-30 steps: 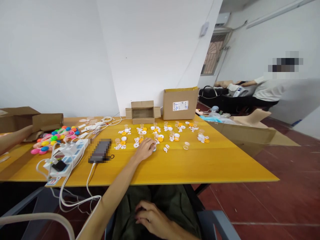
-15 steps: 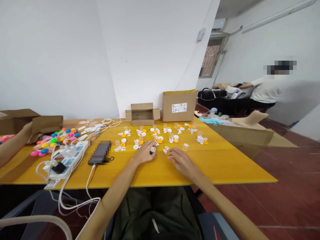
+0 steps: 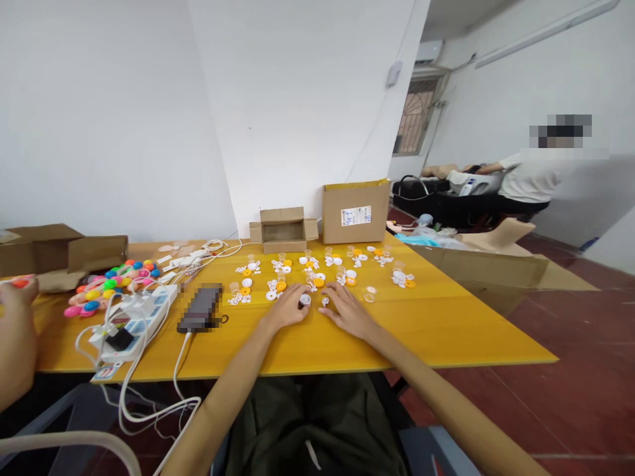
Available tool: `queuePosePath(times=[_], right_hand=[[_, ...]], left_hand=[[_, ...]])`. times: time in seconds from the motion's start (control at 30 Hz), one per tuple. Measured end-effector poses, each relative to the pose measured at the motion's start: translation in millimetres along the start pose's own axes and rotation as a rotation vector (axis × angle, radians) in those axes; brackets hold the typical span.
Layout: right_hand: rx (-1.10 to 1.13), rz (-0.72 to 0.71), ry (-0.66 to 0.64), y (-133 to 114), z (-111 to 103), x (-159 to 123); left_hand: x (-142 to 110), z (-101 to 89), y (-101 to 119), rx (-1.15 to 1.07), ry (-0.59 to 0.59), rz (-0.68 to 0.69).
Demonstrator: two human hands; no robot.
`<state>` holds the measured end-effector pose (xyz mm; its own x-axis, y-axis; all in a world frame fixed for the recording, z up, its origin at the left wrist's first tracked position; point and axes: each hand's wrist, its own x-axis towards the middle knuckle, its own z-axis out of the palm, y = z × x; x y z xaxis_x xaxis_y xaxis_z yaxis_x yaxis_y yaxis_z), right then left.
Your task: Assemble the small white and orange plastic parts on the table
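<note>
My left hand (image 3: 286,308) curls its fingers and thumb around a small white round cup-like part (image 3: 304,300) with something dark beside it. Just right of it, my right hand (image 3: 348,311) is low over the yellow table, thumb and fingers apart. Small white pieces (image 3: 325,301) with holes lie between its thumb and fingers; whether they are touched is hard to see. Beyond both hands, little groups of white discs, orange rings (image 3: 319,283) and clear cups are laid out. A lone clear cup (image 3: 370,297) stands right of my right hand.
On the left lie a phone (image 3: 202,308), a power strip (image 3: 143,324) with tangled cables and a pile of colourful beads (image 3: 106,283). Another person's hand (image 3: 17,330) is at the far left. Cardboard boxes (image 3: 354,221) stand at the back; a person (image 3: 533,175) sits at right.
My right hand has moved left and forward, over the white pieces beside my left hand. The left hand keeps the white part. The other person's hand has come out of the box towards the front.
</note>
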<state>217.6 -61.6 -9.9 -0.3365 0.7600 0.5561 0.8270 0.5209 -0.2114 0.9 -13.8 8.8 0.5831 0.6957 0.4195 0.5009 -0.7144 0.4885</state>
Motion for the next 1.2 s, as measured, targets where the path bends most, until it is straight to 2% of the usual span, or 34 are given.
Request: queuePosePath(times=[0.2,0.37,0.53,0.7,0.93,1.07,1.2], right_hand=[[-0.026,-0.048,0.013,3.1,2.2,0.8],[-0.100,-0.021,0.093,17.2,5.8,-7.3],[-0.165,0.009,0.111,22.9,4.7,-12.4],[-0.184,0.009,0.142,5.1,4.8,-6.7],[-0.017,-0.040,0.108,-25.9,12.4,15.3],[-0.005,-0.109,0.072,-31.4,15.2,20.6],[-0.010,-0.106,0.065,-30.4,15.7,18.5]], left_hand=[[-0.2,-0.8,0.1,-0.042,0.017,0.004],[-0.8,-1.5,-1.5,-0.067,0.006,-0.011],[-0.8,-1.9,-1.8,-0.079,-0.006,-0.030],[-0.6,-1.2,-1.5,-0.101,-0.001,-0.033],[0.3,-0.2,-3.3,-0.143,-0.021,-0.042],[2.1,1.9,-5.5,-0.189,-0.021,-0.042],[3.3,3.5,-6.9,-0.250,-0.029,-0.047]])
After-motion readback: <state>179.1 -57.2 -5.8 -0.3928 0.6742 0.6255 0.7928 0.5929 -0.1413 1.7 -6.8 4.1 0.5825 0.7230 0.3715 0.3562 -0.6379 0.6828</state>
